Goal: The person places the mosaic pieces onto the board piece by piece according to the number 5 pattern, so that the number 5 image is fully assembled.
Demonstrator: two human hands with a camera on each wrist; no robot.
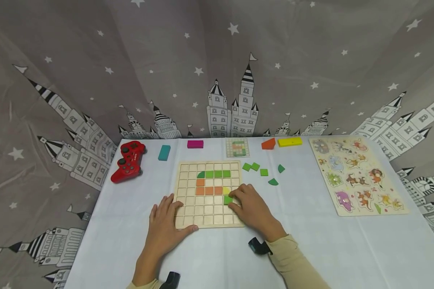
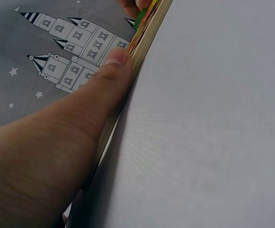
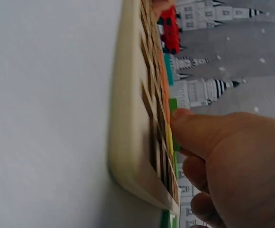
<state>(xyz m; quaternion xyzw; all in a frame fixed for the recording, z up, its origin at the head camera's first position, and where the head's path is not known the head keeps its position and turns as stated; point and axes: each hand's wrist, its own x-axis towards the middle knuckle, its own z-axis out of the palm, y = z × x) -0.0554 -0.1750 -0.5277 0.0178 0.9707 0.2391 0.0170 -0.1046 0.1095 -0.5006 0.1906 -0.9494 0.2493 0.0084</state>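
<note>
Two hands sit on the wooden grid board (image 1: 207,195) in front of you. Your right hand (image 1: 251,208) has its fingertips curled onto a green square tile (image 1: 228,199), pinching it down at a cell on the board's right side, just below a yellow piece (image 1: 226,190); the tile lies flat, its edges nearly in line with the grid. Your left hand (image 1: 165,222) lies flat with straight fingers on the board's near left corner, thumb (image 2: 110,78) along the near edge, holding nothing. The board lies flat on the white worktop (image 1: 329,249), close to square, its slightly longer side running left to right. On it, a row of green pieces (image 1: 214,174) runs across, with orange pieces (image 1: 208,190) below forming an L. Just right of the board, loose green tiles (image 1: 254,167) and two curved green pieces (image 1: 273,182) lie scattered near your right hand. Farther right is an animal peg puzzle (image 1: 358,176). Along the far edge lie a teal block (image 1: 164,152), a magenta block (image 1: 195,144), a small pattern card (image 1: 237,147), an orange block (image 1: 269,143) and a yellow block (image 1: 289,141). A red game controller (image 1: 128,161) rests at the far left corner.
</note>
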